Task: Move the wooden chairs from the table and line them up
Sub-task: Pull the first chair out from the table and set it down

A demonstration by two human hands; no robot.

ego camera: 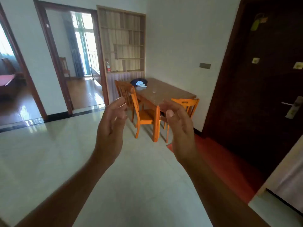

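Pale glossy tile (pixel 49 161) spreads under us, and over it we raise both bare forearms toward twelve o'clock. Our left hand (pixel 110 128) is loosely spread, fingers curled a little, palm turned inward — it holds nothing. Our right hand (pixel 179 128) mirrors it, thumb up, fingers relaxed and parted, also empty. At three o'clock a red mat (pixel 221 161) lies before a dark door (pixel 262 71). Beyond our hands stands the table (pixel 164 92), pushed into the corner, well apart from us. One chair (pixel 139 110) sits tucked at its left side; a second chair (pixel 188 104) stands at its near end, partly hidden behind our right hand. On the tabletop's far end lies a bundle of cloth (pixel 139 82). At eleven o'clock a shelf unit (pixel 122 40) fills the wall — a doorway (pixel 77 63) opens beside it.
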